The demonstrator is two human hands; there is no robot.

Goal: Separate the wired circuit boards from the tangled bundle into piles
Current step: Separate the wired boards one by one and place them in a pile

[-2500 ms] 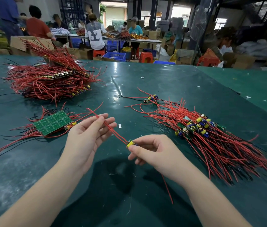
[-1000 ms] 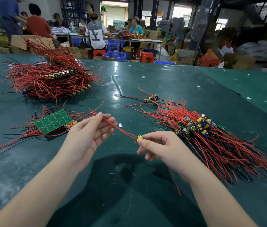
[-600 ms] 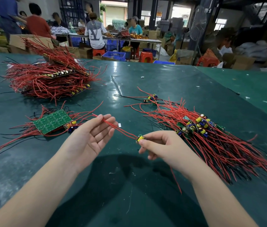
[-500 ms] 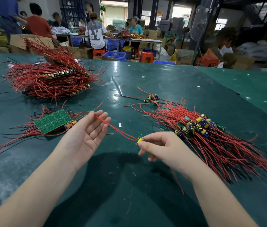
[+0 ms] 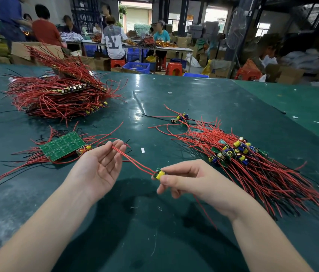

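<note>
Head view, read from the left: a big tangled bundle (image 5: pixel 56 97) of red-wired boards sits far left on the green worktop (image 5: pixel 174 242), and nearer lies a green board panel (image 5: pixel 62 146) with its own splay of wires. Just beside that panel the left hand (image 5: pixel 99 169) is held palm up, fingers (image 5: pixel 118 149) straight and relaxed, with the red wires (image 5: pixel 133 161) of one small piece draped across the fingertips rather than gripped. Those wires run down and to the right, their long axis slanting from the left fingertips to the small circuit board (image 5: pixel 159 173) with a yellow part, which the right hand (image 5: pixel 192 179) pinches between thumb and forefinger above the worktop. A stray red lead hangs below that hand. Further right lies the sorted pile (image 5: pixel 252 165), boards clustered together, wires fanning toward the near right edge.

The pinched board is held by the right hand alone and lies close to that pile, its wires trailing away to the left. Laying it down would likely mean swinging it rightward so the wires line up with the pile's.
</note>
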